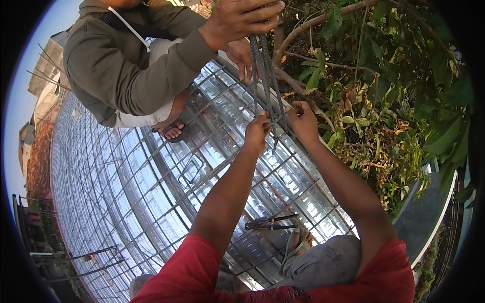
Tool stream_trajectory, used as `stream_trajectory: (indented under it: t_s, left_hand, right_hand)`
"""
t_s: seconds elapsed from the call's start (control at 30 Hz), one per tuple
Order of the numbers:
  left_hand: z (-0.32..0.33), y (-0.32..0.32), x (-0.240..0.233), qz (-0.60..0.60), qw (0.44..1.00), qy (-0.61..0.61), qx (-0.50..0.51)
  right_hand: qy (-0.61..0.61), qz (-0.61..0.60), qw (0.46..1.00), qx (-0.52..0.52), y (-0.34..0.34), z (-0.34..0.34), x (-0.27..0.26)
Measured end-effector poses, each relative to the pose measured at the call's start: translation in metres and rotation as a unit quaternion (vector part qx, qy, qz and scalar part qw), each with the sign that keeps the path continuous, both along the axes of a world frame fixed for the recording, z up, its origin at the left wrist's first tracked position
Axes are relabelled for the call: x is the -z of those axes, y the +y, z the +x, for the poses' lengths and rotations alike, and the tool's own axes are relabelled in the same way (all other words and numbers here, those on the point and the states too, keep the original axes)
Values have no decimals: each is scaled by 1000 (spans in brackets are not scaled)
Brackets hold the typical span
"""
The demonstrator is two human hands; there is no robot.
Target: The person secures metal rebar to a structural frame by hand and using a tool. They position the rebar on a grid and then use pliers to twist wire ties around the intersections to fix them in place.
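Observation:
Several ribbed steel reinforcing bars (268,81) stand in a bundle at the roof edge, rising from the rebar mesh. A thin steel stirrup or wire (278,120) crosses low on the bundle. My left hand (258,132) pinches it on the left side, thumb and fingers together. To the right of the bars is my right hand (304,123), its fingers curled and fingertips close to the same thin steel; whether they grip it is unclear. A co-worker's hand (242,21) grasps the bars near the top, and the other hand (239,57) is behind them.
Rebar mesh (166,204) lies over shiny corrugated metal decking (212,147). Black-and-yellow pincers (271,222) rest by my sandalled foot (297,244). Loose bent stirrups (191,172) lie on the mesh. The co-worker (125,72) crouches opposite. Branches and leaves (356,117) crowd the right edge.

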State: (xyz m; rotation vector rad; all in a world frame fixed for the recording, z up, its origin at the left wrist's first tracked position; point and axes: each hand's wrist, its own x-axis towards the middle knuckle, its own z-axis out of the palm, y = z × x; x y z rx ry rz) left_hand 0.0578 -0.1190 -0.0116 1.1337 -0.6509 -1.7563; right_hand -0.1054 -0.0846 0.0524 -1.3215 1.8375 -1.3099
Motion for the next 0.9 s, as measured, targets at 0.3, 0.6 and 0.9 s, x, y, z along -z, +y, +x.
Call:
stream_trajectory:
  t_s: [0.3, 0.6, 0.9]
  left_hand:
    - [-1, -13, 20, 22, 998, 61, 5]
    - [-6, -18, 14, 37, 995, 91, 0]
    - [-3, -23, 3, 46, 991, 123, 2]
  right_hand:
    - [67, 11, 997, -46, 10, -12, 24]
    - [237, -162, 953, -97, 12, -15, 9]
    - [180, -130, 969, -109, 2, -12, 13]
